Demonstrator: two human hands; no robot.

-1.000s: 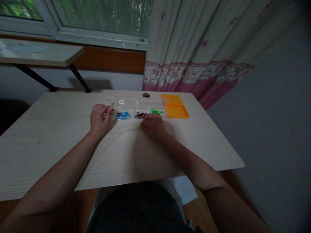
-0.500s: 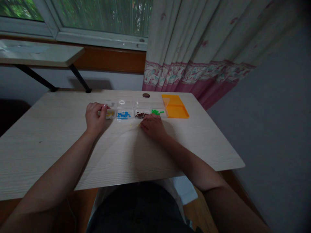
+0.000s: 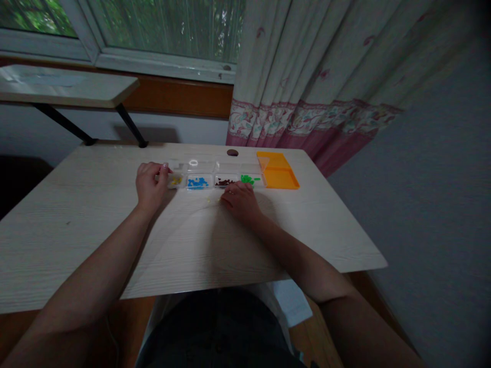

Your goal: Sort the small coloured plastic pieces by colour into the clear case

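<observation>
A clear compartment box (image 3: 203,166) lies across the far middle of the pale wooden table (image 3: 76,225). Its near cells hold yellow beads (image 3: 176,180), blue beads (image 3: 198,182), brown beads (image 3: 225,181) and green beads (image 3: 249,179). My left hand (image 3: 150,185) is curled round the box's left end, beside the yellow cell. My right hand (image 3: 240,200) lies knuckles-up on the table in front of the brown and green cells, fingertips pinched near a few tiny yellow beads (image 3: 209,200) loose on the table. What the fingers hold is too small to see.
An orange lid (image 3: 276,169) lies at the box's right end. A round hole (image 3: 232,152) is in the table behind the box. A second table (image 3: 65,87) stands at the back left under the window. A flowered curtain (image 3: 307,76) hangs at the right.
My left hand slid left from the yellow and blue cells to the box's left end, uncovering the yellow beads. My right hand has hardly moved.
</observation>
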